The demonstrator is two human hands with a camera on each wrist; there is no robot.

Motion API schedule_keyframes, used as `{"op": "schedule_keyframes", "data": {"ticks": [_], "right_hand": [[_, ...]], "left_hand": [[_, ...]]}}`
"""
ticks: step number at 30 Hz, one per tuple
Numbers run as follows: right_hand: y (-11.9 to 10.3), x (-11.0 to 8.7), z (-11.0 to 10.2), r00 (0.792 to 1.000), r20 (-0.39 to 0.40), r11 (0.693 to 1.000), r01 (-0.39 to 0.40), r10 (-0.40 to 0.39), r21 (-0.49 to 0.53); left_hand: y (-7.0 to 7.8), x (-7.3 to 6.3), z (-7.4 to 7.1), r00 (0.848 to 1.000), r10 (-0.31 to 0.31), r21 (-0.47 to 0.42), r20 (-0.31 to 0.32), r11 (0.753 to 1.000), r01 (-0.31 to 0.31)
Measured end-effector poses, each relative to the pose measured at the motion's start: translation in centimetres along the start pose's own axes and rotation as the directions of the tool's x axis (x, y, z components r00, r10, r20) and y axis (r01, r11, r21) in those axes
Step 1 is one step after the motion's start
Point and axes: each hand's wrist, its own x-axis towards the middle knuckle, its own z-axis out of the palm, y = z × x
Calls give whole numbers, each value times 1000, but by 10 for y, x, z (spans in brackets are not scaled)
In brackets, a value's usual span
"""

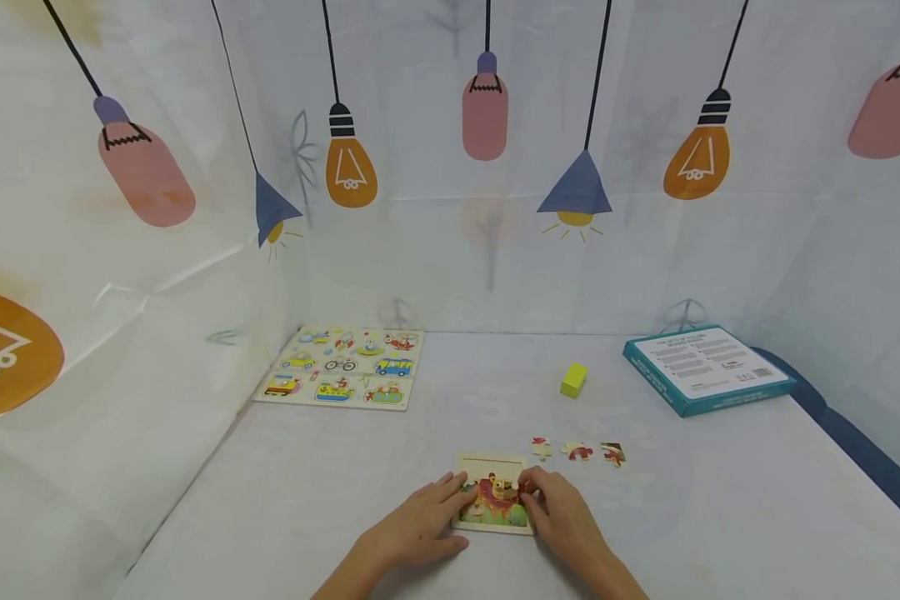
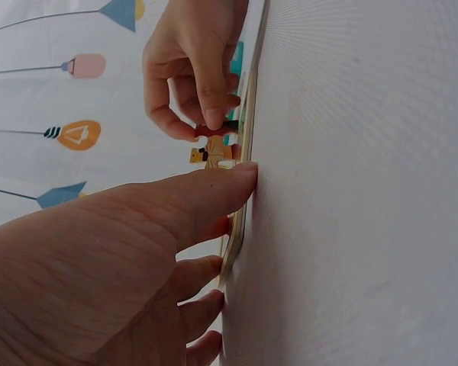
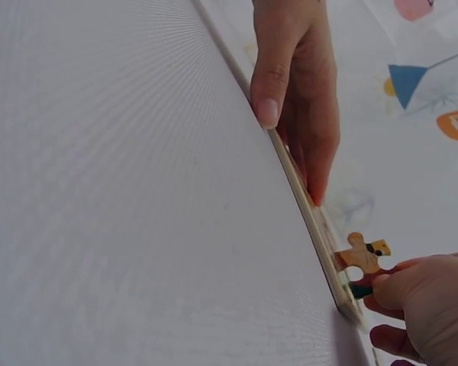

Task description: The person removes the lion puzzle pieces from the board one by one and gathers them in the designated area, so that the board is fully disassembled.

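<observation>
A small framed jigsaw puzzle [image 1: 493,527] with a lion picture lies flat on the table, both hands at it. My left hand [image 1: 423,521] steadies its left side, thumb [image 2: 240,183] at the near edge and fingers relaxed over the frame. At the right side of the puzzle, my right hand [image 1: 566,517] pinches a jigsaw piece [image 3: 360,255] between thumb and fingertips. That piece stands tilted up from the board in both wrist views, showing tan, yellow and red. Beyond the frame lie three loose jigsaw pieces [image 1: 577,451] in a row.
At the back left lies a vehicle puzzle board [image 1: 360,392]. A yellow block [image 1: 573,380] stands behind the loose pieces, and a teal-edged box [image 1: 708,371] lies at the back right. Patterned white sheets hang around the table [image 1: 330,467].
</observation>
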Motion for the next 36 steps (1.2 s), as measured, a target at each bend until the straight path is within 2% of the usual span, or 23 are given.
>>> {"op": "schedule_keyframes", "data": {"ticks": [10,17,24,31,36], "right_hand": [[0,0,-7,995,-102,998,-14,20,67],[5,1,-19,985,-123,988,-109,123,112],[17,3,-32,967,-156,978,-186,200,97],[29,2,-48,961,-191,979,-193,201,58],[37,0,-61,960,-183,977,-207,212,50]], "left_hand": [[-3,1,3,1000,11,20,-14,1000,-11],[-2,1,3,1000,17,21,-22,1000,-16],[-1,0,2,1000,4,1,-7,1000,-4],[-2,0,2,1000,7,9,-6,1000,-7],[-2,1,3,1000,1,11,1,1000,-1]]}}
